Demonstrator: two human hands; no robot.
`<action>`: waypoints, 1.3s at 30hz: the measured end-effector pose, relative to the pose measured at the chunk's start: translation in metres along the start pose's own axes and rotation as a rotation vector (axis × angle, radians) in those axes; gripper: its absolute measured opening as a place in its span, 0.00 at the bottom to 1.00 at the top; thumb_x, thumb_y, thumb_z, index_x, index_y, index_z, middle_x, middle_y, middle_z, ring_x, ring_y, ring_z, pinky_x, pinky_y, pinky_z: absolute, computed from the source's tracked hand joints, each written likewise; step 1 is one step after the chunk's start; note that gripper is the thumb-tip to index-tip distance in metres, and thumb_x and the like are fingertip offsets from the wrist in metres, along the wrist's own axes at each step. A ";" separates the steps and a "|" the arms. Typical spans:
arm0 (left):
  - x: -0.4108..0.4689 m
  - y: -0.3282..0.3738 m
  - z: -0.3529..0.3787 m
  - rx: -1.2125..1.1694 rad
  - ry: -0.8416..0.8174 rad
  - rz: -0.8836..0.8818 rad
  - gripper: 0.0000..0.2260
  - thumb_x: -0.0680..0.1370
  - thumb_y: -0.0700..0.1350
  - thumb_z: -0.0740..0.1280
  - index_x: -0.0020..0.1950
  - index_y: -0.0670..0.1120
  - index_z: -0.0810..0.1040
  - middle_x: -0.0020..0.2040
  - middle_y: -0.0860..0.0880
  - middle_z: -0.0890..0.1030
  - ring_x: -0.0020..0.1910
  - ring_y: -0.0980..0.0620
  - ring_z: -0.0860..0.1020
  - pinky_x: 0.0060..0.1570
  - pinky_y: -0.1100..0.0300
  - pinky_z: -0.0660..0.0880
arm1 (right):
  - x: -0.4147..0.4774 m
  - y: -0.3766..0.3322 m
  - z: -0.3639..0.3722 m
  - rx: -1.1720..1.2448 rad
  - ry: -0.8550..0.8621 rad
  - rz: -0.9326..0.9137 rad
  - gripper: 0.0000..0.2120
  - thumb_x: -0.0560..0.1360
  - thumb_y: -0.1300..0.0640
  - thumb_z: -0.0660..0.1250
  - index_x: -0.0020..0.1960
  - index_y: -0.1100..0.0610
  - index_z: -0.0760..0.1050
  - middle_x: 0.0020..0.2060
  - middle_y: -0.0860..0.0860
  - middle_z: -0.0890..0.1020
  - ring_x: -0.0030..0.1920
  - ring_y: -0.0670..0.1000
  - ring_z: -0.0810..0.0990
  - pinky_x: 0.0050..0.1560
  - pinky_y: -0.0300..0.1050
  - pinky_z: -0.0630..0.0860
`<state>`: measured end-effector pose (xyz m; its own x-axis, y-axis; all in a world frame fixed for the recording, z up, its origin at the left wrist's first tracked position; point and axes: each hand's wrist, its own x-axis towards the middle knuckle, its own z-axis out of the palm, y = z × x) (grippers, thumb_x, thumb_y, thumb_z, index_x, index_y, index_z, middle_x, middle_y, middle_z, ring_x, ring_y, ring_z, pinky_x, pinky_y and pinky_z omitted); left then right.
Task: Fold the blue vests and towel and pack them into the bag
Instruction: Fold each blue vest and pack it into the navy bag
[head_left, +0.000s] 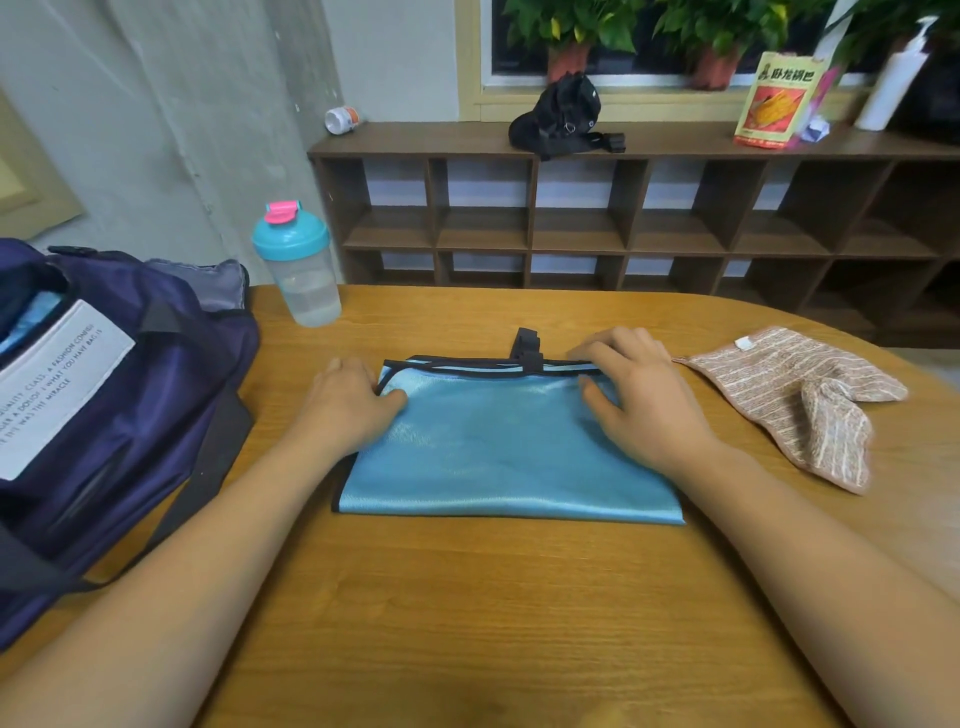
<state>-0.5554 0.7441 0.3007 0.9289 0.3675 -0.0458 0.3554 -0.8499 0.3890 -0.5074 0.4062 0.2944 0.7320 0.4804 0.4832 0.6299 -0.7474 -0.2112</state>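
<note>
A shiny blue vest (498, 452) with black trim lies folded into a rectangle in the middle of the wooden table (467, 613). My left hand (348, 400) rests on its far left corner, thumb on the cloth. My right hand (634, 389) lies on its far right corner, fingers bent over the trimmed edge. A black buckle strap (527, 345) sticks out past the far edge. A brown striped towel (810, 400) lies crumpled to the right. The purple bag (104, 415) stands open at the left, with blue cloth showing inside.
A clear shaker bottle (301, 265) with a teal lid stands behind the bag at the table's far edge. Beyond the table is a brown cubby shelf (623, 208) carrying a black pouch (563, 117), a snack packet and potted plants.
</note>
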 end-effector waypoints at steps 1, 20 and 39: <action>-0.001 0.001 -0.001 0.001 -0.015 0.004 0.15 0.79 0.58 0.70 0.54 0.47 0.79 0.58 0.47 0.75 0.59 0.43 0.76 0.57 0.50 0.73 | 0.000 0.001 -0.002 0.006 0.015 0.015 0.10 0.81 0.57 0.68 0.61 0.53 0.79 0.54 0.47 0.76 0.57 0.51 0.73 0.55 0.52 0.75; -0.007 0.002 -0.020 -0.477 -0.063 0.013 0.18 0.79 0.53 0.75 0.64 0.52 0.72 0.53 0.46 0.81 0.52 0.44 0.82 0.52 0.47 0.79 | 0.002 0.031 0.013 0.157 -0.083 0.226 0.15 0.87 0.54 0.62 0.71 0.53 0.79 0.64 0.50 0.84 0.65 0.52 0.79 0.61 0.45 0.73; -0.005 0.004 -0.077 -0.317 -0.158 0.301 0.06 0.81 0.43 0.73 0.54 0.54 0.82 0.52 0.48 0.79 0.52 0.41 0.78 0.52 0.52 0.71 | 0.001 0.024 0.009 0.323 -0.071 0.263 0.13 0.81 0.51 0.73 0.64 0.48 0.81 0.55 0.42 0.85 0.55 0.41 0.82 0.56 0.33 0.74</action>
<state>-0.5672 0.7681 0.3734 0.9991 0.0388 -0.0179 0.0408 -0.7434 0.6676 -0.4893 0.3928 0.2823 0.8877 0.3313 0.3197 0.4599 -0.6723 -0.5801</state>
